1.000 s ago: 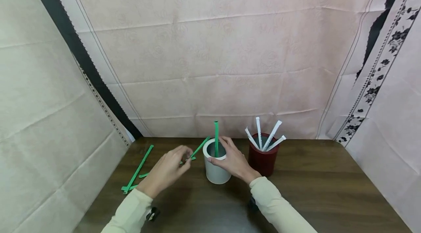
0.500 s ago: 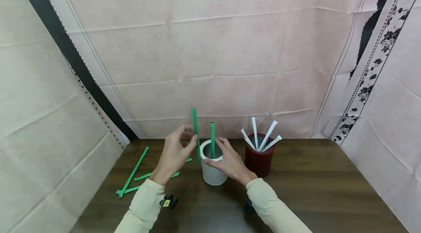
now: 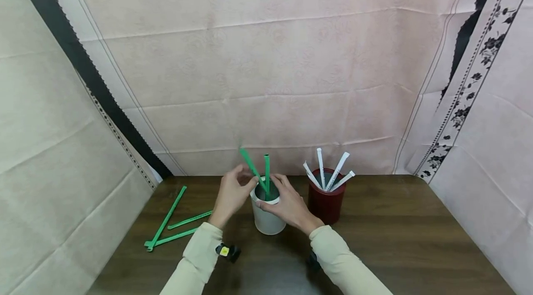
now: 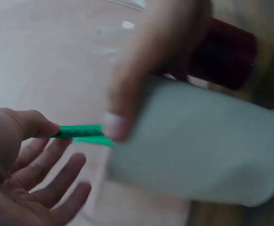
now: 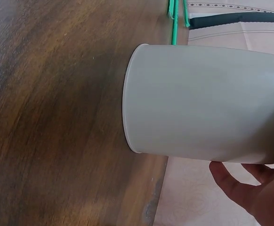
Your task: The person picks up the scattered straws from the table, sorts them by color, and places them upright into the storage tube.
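Step in hand, as judged: seating a slim green straw-like stick (image 3: 250, 163) in the plain white cylindrical cup (image 3: 268, 222). The stick leans, top to the person's left, its lower part past the rim and inside the mouth. A second green stick (image 3: 267, 165) stands near upright in the same cup; the two lower ends lie close, contact not certain. To do it well: bring the held stick nearer vertical, slide it down along the left inner wall so it does not snag its neighbour, and release only once the lower end meets the bottom. Cup should be braced, not squeezed; light side pressure could tip it. Grip, left hand (image 3: 233, 192): thumb and forefinger pinch the stick just outside the rim; in the left wrist view the other fingers are spread, off the stick. Grip, right hand (image 3: 291, 205): spread to the cup's width, thumb on the near side of the rim, fingers on the far side, steadying it upright on the dark wood-grain table (image 3: 395, 244). Pressure cannot be told. Nearby: dark red cylindrical cup (image 3: 326, 205) with slim white sticks (image 3: 340, 165) to the right; loose green sticks (image 3: 168, 214) at left on the table.
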